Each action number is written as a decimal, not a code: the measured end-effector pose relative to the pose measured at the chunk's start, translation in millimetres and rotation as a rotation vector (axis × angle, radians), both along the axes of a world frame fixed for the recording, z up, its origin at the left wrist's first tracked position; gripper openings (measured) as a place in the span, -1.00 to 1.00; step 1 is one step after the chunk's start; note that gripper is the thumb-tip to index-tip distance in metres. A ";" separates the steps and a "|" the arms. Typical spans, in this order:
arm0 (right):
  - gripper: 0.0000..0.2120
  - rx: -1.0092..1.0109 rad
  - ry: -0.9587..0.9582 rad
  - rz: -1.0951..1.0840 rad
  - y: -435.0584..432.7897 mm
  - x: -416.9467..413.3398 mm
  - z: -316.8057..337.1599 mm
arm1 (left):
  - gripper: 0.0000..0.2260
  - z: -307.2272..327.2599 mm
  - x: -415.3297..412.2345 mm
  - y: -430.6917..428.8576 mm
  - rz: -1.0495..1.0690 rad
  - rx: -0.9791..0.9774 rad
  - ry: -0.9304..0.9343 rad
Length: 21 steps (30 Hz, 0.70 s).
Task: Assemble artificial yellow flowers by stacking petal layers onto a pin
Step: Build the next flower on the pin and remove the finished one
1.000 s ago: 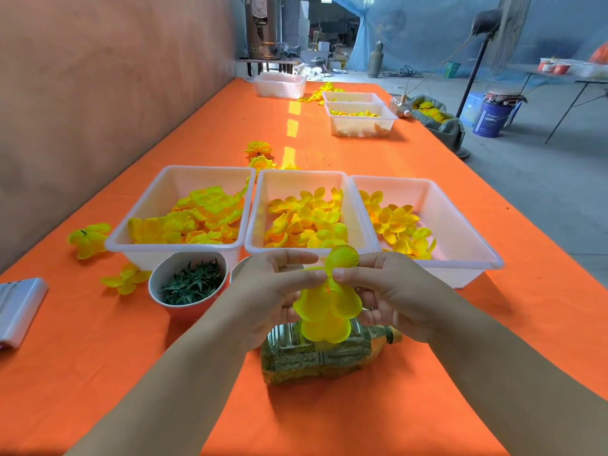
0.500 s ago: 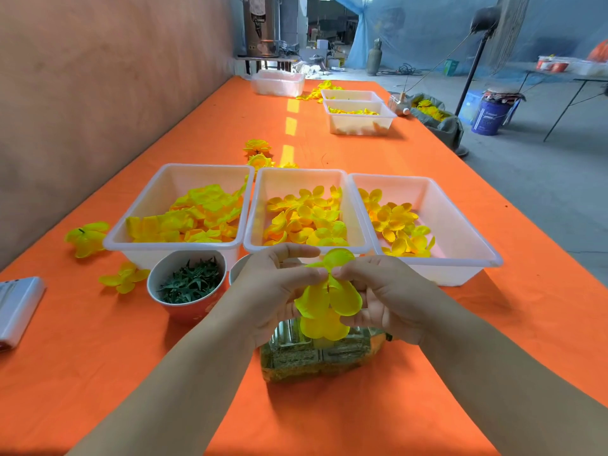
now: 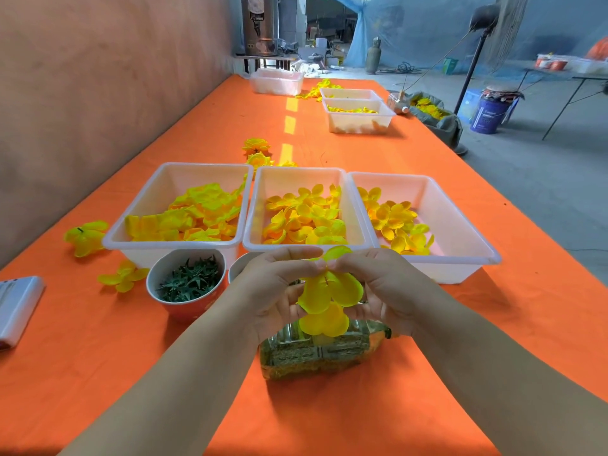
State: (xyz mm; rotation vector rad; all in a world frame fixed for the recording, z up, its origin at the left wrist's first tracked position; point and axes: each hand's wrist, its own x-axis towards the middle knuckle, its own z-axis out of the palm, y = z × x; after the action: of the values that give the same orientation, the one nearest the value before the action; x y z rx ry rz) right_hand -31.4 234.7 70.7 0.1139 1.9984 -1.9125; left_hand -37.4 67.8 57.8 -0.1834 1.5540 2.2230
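Above the bottle [image 3: 316,357] on the table [image 3: 329,419], the left hand [image 3: 276,291] and the right hand [image 3: 388,291] both pinch the yellow flower [image 3: 329,297] from its two sides with curled fingers [image 3: 296,254], and the pin [image 3: 326,280] shows at its middle, just under where they meet.

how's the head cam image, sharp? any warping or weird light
Head view: left hand and right hand pinching the petals are sharp, no motion blur; wide-angle warp splays the table edges and stretches the forearms at the bottom; light is soft and even, with sun patches farther up the cloth and faint shadows under the bowl and bottle.
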 end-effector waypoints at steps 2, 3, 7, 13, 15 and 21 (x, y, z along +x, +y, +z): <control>-0.87 0.000 -0.023 0.007 -0.4 0.1 -1.6 | -0.70 -5.2 -0.3 0.3 0.001 0.019 -0.028; -0.90 -0.001 -0.037 0.006 -0.6 0.4 -3.1 | -0.75 -7.7 -0.2 0.9 0.003 0.020 -0.029; -0.91 0.057 -0.042 0.005 1.8 1.6 -10.1 | -0.77 -11.9 0.7 0.4 0.036 -0.062 0.044; -0.82 0.178 0.017 -0.006 8.0 2.9 -14.7 | -0.63 -12.6 -2.8 -9.7 0.098 -0.242 0.205; -0.82 0.192 0.022 -0.004 8.7 3.4 -15.2 | -0.61 -13.9 -3.8 -8.0 0.113 -0.306 0.250; -0.87 0.215 0.023 0.025 10.0 4.4 -18.7 | -0.60 -25.3 -8.8 -1.3 0.158 -0.422 0.345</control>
State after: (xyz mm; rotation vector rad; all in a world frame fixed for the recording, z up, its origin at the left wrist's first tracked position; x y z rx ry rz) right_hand -27.0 244.7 51.9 0.1220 2.2055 -1.6864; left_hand -46.2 66.5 32.5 -0.0454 2.2612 2.0923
